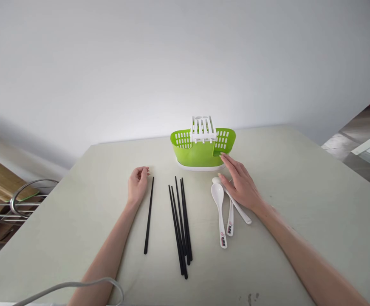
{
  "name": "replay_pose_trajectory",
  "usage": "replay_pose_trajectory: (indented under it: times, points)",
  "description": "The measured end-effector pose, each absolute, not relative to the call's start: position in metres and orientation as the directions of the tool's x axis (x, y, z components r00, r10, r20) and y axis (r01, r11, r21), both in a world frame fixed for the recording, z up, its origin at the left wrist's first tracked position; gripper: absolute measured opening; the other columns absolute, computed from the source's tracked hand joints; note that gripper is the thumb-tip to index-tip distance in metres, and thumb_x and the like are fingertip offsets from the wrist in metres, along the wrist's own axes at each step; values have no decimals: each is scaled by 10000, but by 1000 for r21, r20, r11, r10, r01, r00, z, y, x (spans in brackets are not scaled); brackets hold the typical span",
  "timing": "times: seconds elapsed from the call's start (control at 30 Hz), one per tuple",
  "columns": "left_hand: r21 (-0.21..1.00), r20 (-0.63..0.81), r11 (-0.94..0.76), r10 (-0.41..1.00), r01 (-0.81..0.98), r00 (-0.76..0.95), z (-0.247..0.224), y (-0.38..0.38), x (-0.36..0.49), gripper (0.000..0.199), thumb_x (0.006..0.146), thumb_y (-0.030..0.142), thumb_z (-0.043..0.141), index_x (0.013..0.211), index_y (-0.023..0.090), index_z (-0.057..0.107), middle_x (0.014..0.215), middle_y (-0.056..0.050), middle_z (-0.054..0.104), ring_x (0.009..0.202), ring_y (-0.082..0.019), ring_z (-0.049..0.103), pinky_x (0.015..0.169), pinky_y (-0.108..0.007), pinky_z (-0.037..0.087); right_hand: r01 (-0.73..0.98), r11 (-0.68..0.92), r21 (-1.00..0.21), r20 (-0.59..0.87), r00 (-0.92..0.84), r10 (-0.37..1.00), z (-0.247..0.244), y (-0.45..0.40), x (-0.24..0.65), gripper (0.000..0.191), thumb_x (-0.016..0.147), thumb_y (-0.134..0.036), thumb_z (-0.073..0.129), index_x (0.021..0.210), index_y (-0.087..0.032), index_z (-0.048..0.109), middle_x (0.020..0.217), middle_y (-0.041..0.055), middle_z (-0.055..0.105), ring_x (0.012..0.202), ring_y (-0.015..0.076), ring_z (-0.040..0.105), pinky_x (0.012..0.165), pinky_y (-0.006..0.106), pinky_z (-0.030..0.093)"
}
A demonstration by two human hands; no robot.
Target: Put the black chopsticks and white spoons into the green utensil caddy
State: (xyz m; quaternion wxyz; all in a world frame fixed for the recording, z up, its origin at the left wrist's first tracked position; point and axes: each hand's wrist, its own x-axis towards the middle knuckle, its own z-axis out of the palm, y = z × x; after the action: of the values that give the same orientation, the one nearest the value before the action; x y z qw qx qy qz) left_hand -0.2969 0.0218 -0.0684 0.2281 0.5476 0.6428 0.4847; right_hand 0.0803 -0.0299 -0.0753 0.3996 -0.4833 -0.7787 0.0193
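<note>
Loosely curled, my left hand (136,185) rests on the table at the left, with nothing visible in its fingers. Just right of it lies a single black chopstick (149,216). Several more black chopsticks (181,229) lie loosely side by side in the middle. My right hand (240,182) is stretched out above the white spoons (218,195), its fingertips at the front right of the green basket (200,155). It partly covers two of the three spoons; whether it touches them I cannot tell. A white slotted rack (203,128) sits across the basket's middle.
The pale table (124,263) meets a white wall (185,63) behind the basket. A grey cable (66,284) crosses my left forearm at the lower left. A metal wire rack (15,204) with cardboard stands beyond the table's left edge.
</note>
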Motion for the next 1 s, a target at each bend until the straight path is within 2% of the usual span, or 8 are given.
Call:
replay_pose_trajectory:
  times: [0.17, 0.33, 0.5, 0.6, 0.67, 0.83, 1.0]
  points:
    - [852, 252, -89, 934, 517, -255, -67, 19, -294, 295, 939, 444, 558, 1024, 204, 706, 1040, -79, 753, 1001, -250, 698, 944, -396, 519, 750, 513, -417, 587, -208, 782, -75, -30, 80, 659, 1076, -358, 457, 1689, -347, 217, 1674, 58, 404, 1486, 315, 441, 1196, 593, 414]
    - [761, 323, -156, 933, 629, -160, -69, 13, -289, 257, 903, 426, 620, 1034, 216, 690, 1094, -88, 721, 989, -248, 680, 937, -414, 532, 752, 502, -427, 594, -186, 783, -74, -30, 81, 634, 1071, -363, 474, 1667, -324, 262, 1642, 89, 427, 1481, 308, 443, 1202, 568, 421]
    - [673, 390, -275, 921, 687, -13, -70, 8, -285, 359, 875, 433, 681, 1165, 229, 624, 1251, -107, 646, 1204, -282, 621, 1031, -445, 513, 719, 516, -466, 607, -164, 777, -75, -31, 81, 591, 1063, -350, 493, 1623, -311, 306, 1615, 113, 442, 1482, 299, 441, 1171, 556, 457]
    - [627, 399, -358, 910, 692, 109, -68, 1, -278, 432, 875, 416, 688, 1256, 244, 577, 1339, -112, 611, 1321, -298, 556, 1131, -481, 456, 657, 525, -540, 630, -98, 770, -76, -32, 80, 539, 1057, -345, 497, 1574, -304, 351, 1601, 137, 437, 1339, 287, 575, 1029, 513, 565]
    - [614, 387, -391, 906, 686, 170, -67, -4, -273, 480, 871, 404, 695, 1303, 253, 553, 1399, -118, 579, 1373, -310, 522, 1177, -501, 420, 614, 499, -612, 642, 16, 767, -76, -32, 80, 482, 1049, -352, 502, 1518, -293, 406, 1571, 153, 450, 1194, 263, 651, 912, 469, 609]
    - [589, 347, -433, 898, 682, 271, -69, -12, -267, 599, 825, 295, 693, 1393, 256, 506, 1511, -130, 497, 1454, -330, 446, 1228, -537, 366, 523, 328, -787, 540, 327, 775, -78, -32, 83, 310, 1032, -401, 519, 1310, -264, 515, 1374, 136, 569, 1010, 237, 698, 707, 387, 602]
    - [566, 339, -449, 891, 692, 301, -71, -11, -267, 624, 817, 247, 664, 1420, 260, 502, 1534, -128, 501, 1473, -335, 433, 1235, -560, 362, 441, 262, -858, 447, 392, 804, -82, -30, 87, 274, 1018, -454, 531, 1217, -266, 524, 1299, 119, 595, 926, 213, 707, 620, 339, 573]
